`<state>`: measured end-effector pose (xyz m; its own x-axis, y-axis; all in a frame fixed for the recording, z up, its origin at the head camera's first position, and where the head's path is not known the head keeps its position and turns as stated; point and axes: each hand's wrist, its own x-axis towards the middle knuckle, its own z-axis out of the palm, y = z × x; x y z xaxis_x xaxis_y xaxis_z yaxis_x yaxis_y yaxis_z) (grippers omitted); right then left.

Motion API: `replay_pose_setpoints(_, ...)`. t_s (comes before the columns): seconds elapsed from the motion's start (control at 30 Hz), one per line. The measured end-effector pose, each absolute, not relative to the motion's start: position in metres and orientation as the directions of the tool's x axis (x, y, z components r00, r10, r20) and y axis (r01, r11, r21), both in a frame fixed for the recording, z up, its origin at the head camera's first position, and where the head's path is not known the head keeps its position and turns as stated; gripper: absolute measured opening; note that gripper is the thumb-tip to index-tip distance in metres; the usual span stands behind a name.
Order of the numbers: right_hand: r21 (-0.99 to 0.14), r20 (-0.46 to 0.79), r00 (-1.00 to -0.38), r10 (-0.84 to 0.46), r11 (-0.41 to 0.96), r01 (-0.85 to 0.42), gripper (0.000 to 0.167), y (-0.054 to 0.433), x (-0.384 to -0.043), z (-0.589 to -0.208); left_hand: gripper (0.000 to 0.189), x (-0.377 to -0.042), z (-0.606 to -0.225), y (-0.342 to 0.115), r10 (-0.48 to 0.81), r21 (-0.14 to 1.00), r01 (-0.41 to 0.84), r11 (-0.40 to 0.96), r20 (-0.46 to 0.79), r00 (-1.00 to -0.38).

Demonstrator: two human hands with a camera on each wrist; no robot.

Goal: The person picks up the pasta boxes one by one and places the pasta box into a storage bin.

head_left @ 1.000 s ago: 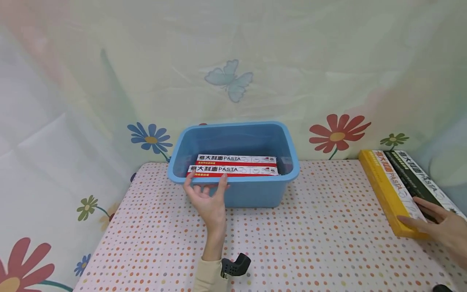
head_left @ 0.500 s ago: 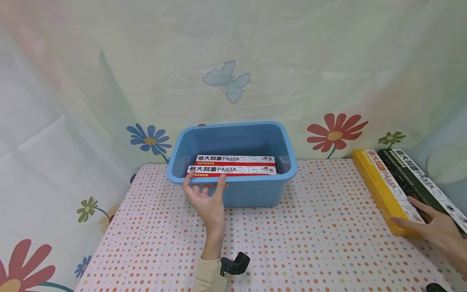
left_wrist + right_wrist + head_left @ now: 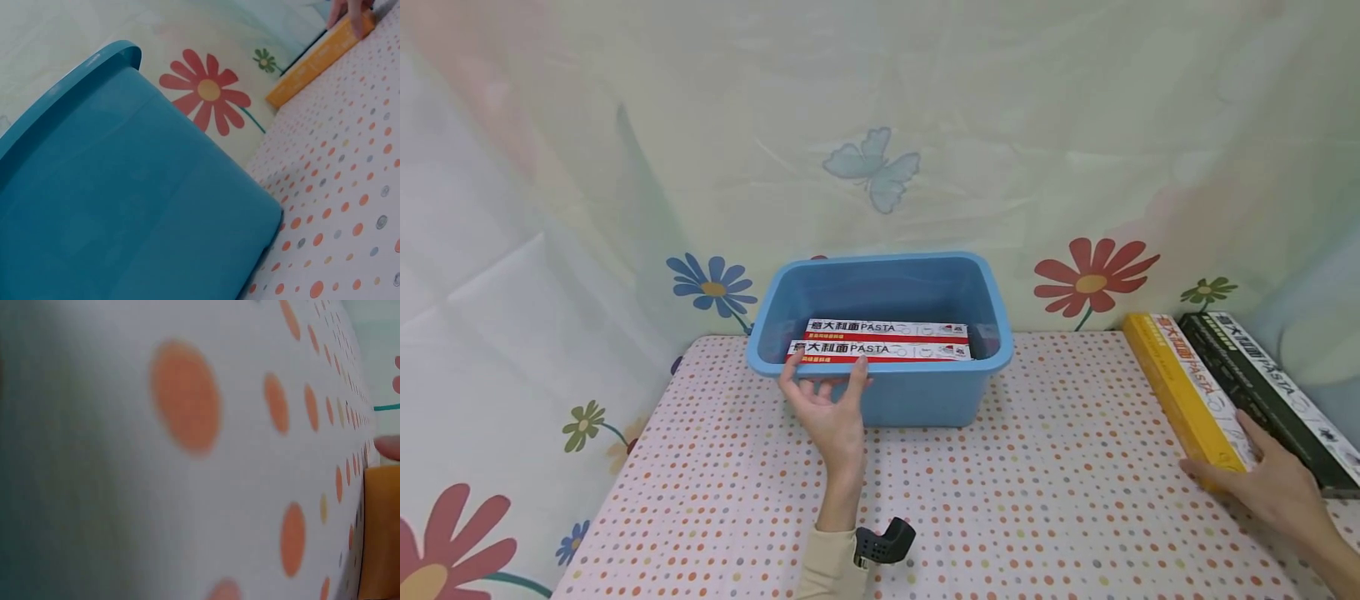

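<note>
A blue plastic tub (image 3: 917,398) stands at the middle back of the table. Two red-and-white pasta boxes (image 3: 917,351) lie side by side inside it. My left hand (image 3: 831,425) holds the tub's front rim, with two digits over the edge and the other fingers below it. Far to the right, my right hand (image 3: 1273,479) grips the near end of a yellow pasta box (image 3: 1165,392), thumb on its left side and fingers on its right. The right wrist view catches only the end of this yellow box (image 3: 382,531) and a fingertip (image 3: 389,447) above it.
A dark green pasta box (image 3: 1247,379) lies just right of the yellow one. The dotted tablecloth (image 3: 1000,508) spreads in front of the tub. Behind stands a cloth backdrop (image 3: 970,183) printed with flowers and a butterfly.
My right hand has shifted left and closed round the yellow box, whose near end has swung slightly left, away from the dark green one. My left hand stays on the tub rim.
</note>
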<state>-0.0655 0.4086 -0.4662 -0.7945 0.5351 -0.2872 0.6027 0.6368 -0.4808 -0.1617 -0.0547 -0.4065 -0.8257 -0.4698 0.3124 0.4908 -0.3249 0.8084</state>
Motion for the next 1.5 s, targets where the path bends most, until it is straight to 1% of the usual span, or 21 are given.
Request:
replay_pose_setpoints(0.17, -0.522, -0.289, -0.753, 0.591, 0.562, 0.641, 0.113, 0.409, -0.063, -0.471, 0.081, -0.161, -0.409, -0.054, -0.468, 0.815, 0.479, -0.326, 0.302, -0.831)
replay_pose_setpoints(0.3, -0.565, -0.273, -0.737, 0.619, 0.516, 0.643, 0.107, 0.410, -0.059, -0.476, 0.083, -0.161, -0.411, -0.053, -0.454, 0.816, 0.475, -0.330, 0.304, -0.837)
replay_pose_setpoints(0.4, -0.590, -0.257, -0.752, 0.607, 0.518, 0.620, 0.103, 0.408, -0.061, -0.474, 0.082, -0.161, -0.411, -0.054, -0.452, 0.812, 0.483, -0.327, 0.314, -0.835)
replay_pose_setpoints(0.53, -0.619, -0.195, -0.822, 0.536, 0.583, 0.527, 0.098, 0.397, -0.064, -0.461, 0.079, -0.162, -0.410, -0.055, -0.461, 0.805, 0.497, -0.323, 0.325, -0.826)
replay_pose_setpoints(0.63, -0.629, -0.102, -0.884, 0.456, 0.659, 0.412, 0.096, 0.385, -0.066, -0.443, 0.081, -0.162, -0.411, -0.055, -0.462, 0.805, 0.496, -0.324, 0.323, -0.826)
replay_pose_setpoints(0.73, -0.646, -0.032, -0.924, 0.381, 0.697, 0.310, 0.097, 0.372, -0.068, -0.421, 0.083, -0.162, -0.411, -0.056, -0.459, 0.806, 0.495, -0.325, 0.324, -0.828)
replay_pose_setpoints(0.8, -0.665, 0.019, -0.943, 0.332, 0.709, 0.236, 0.096, 0.363, -0.071, -0.409, 0.082, -0.162, -0.412, -0.056, -0.454, 0.806, 0.497, -0.323, 0.328, -0.828)
replay_pose_setpoints(0.9, -0.710, 0.126, -0.967, 0.221, 0.701, 0.068, 0.097, 0.350, -0.079, -0.390, 0.080, -0.162, -0.411, -0.055, -0.452, 0.804, 0.498, -0.324, 0.331, -0.828)
replay_pose_setpoints(0.97, -0.716, 0.203, -0.970, 0.134, 0.696, -0.053, 0.096, 0.341, -0.087, -0.377, 0.080, -0.162, -0.411, -0.055, -0.455, 0.804, 0.498, -0.326, 0.328, -0.828)
replay_pose_setpoints(1.07, -0.698, 0.267, -0.963, 0.021, 0.694, -0.179, 0.097, 0.326, -0.107, -0.354, 0.081, -0.163, -0.411, -0.056, -0.461, 0.800, 0.499, -0.332, 0.324, -0.826)
replay_pose_setpoints(1.23, -0.637, 0.306, -0.938, -0.166, 0.696, -0.331, 0.098, 0.299, -0.140, -0.319, 0.081, -0.162, -0.412, -0.055, -0.460, 0.803, 0.485, -0.347, 0.305, -0.834)
replay_pose_setpoints(1.4, -0.558, 0.321, -0.862, -0.391, 0.657, -0.506, 0.093, 0.268, -0.172, -0.292, 0.081, -0.163, -0.412, -0.056, -0.463, 0.807, 0.481, -0.341, 0.301, -0.833)
replay_pose_setpoints(1.5, -0.534, 0.280, -0.819, -0.502, 0.627, -0.567, 0.090, 0.250, -0.189, -0.280, 0.080, -0.162, -0.413, -0.056, -0.467, 0.808, 0.488, -0.331, 0.309, -0.829)
